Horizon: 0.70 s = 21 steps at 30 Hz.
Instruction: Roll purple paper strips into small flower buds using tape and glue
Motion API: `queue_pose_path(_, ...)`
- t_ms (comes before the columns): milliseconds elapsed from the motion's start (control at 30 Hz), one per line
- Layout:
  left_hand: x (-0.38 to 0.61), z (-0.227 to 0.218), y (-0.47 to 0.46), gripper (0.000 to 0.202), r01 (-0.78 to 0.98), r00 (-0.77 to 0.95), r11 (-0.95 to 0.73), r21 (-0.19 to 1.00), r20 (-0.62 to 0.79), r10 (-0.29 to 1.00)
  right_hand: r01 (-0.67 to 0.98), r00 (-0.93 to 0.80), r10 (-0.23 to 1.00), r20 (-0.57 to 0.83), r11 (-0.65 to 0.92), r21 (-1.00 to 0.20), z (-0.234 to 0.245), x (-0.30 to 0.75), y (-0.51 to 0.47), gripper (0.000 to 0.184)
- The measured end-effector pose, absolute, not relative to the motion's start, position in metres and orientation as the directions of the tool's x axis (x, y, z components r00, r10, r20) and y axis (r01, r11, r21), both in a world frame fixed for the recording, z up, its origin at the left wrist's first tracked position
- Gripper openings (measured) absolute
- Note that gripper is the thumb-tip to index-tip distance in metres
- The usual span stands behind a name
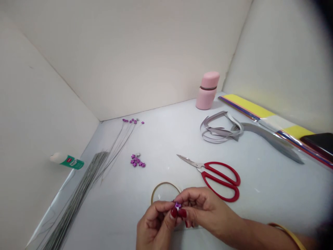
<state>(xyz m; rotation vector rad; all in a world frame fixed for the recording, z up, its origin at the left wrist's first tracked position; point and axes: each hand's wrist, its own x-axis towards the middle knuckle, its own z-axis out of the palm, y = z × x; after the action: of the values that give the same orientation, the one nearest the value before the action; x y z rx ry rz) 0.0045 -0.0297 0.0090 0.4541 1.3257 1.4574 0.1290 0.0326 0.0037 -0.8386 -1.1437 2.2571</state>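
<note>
My left hand (157, 224) and my right hand (204, 210) meet at the front of the table, their fingertips pinched together on one small purple paper star (178, 205). Fingers and thumbs cover much of that star. Just behind the hands lies a thin golden ring (161, 183), partly hidden by them. Red-handled scissors (221, 177) rest to the right of my hands, blades pointing left. Farther left on the table sits a small cluster of purple stars (135, 161) with a silvery one among them.
At the left lie a bundle of grey wires (80, 194) and a green-and-white glue bottle (68, 160). Wires tipped with purple stars (133, 121) reach toward the back. Grey paper strips (221, 130), a pink flask (208, 91), coloured paper packs (249, 106) and a dark phone-like object (318, 142) are at right.
</note>
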Motion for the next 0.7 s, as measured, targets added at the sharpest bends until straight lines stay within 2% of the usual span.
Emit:
queue_pose_path(133,0.001,0.005,-0.029,0.021,-0.437,-0.329,0.233,0.869,-0.395,0.858,-0.144,-0.712,0.650,-0.265,-0.504,-0.851,0.002,0.130,0.031,0.012)
queue_pose_path(400,-0.004,-0.006,-0.025,0.022,-0.550,-0.191,0.301,0.779,-0.468,0.863,-0.111,-0.722,0.650,-0.239,-0.450,-0.886,-0.001,0.132,0.033,0.013)
queue_pose_path(567,-0.003,0.002,-0.027,0.020,-0.449,-0.250,0.289,0.846,-0.429,0.868,0.034,-0.671,0.724,-0.164,-0.190,-0.981,0.003,0.135,0.033,0.013)
queue_pose_path(700,-0.003,0.007,-0.028,0.015,-0.394,-0.269,0.291,0.872,-0.412,0.870,0.194,-0.646,0.761,-0.055,0.094,-0.976,0.007,0.139,0.033,0.012)
